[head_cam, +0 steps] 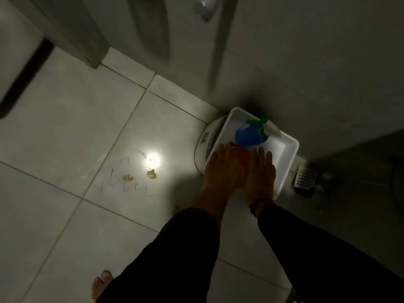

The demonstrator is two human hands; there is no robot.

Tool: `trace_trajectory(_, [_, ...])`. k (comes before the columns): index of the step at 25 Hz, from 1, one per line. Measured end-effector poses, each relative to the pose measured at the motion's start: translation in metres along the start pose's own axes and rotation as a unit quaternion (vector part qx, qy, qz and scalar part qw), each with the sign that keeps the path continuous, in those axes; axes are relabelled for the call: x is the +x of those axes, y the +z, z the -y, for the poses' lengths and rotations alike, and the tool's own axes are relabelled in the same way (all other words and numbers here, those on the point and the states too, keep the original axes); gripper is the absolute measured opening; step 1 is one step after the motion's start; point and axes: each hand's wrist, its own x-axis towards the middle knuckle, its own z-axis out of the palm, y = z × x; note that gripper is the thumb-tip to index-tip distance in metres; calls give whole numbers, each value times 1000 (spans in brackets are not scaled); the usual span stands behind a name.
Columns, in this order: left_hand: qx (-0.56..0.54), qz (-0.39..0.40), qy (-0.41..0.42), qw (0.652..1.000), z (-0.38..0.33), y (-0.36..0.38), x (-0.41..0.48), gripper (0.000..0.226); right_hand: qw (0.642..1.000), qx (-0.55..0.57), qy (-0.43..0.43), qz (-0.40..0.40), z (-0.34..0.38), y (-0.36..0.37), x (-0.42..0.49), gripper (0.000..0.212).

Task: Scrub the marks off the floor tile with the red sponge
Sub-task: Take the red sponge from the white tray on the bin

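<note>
1. Our fingers point(225, 149) reach into the tub point(290, 147) from both sides. The left hand point(223, 169) and right hand point(261, 173) lie flat and close together over the sponge point(243, 157), a red patch showing between them. The fingers look extended, not curled, and we cannot tell whether either hand has a grip on it yet.
2. Nearest us, a bare foot point(101, 283) stands on the floor point(54, 215), and our dark sleeves run up toward the tub.
3. The tub sits tilted on a round white base point(200, 149) against the wall. Beyond the sponge a blue bottle point(250, 135) with a green-and-white sprayer point(262, 123) lies in it.
4. The marks point(129, 182) are well to the left of the tub: thin dark scribbles with two yellowish spots point(151, 173) among them, beside a bright glare.
5. A metal drain point(306, 177) lies just right of the tub.
6. We judge the step to be fetching the sponge; scrubbing has not begun.
7. Next we need one hand to close on the sponge, lift it clear of the bottle, carry it left to the marks and press it down there.
</note>
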Motion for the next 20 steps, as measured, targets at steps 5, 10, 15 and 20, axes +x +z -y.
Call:
trace_trajectory(5, [-44,63,-129,989,-1,48,65,57,974,107,157,122,-7,38,56,99])
trace_trajectory(10, [-65,100,-231,966,-1,71,88,54,857,391,321,96,-9,57,82,73])
trace_trajectory(15, [-166,59,-233,956,-3,68,84,42,827,459,309,95,-25,51,78,23])
trace_trajectory(20, [-404,-12,-223,887,6,33,33,32,742,614,256,76,-18,9,31,53])
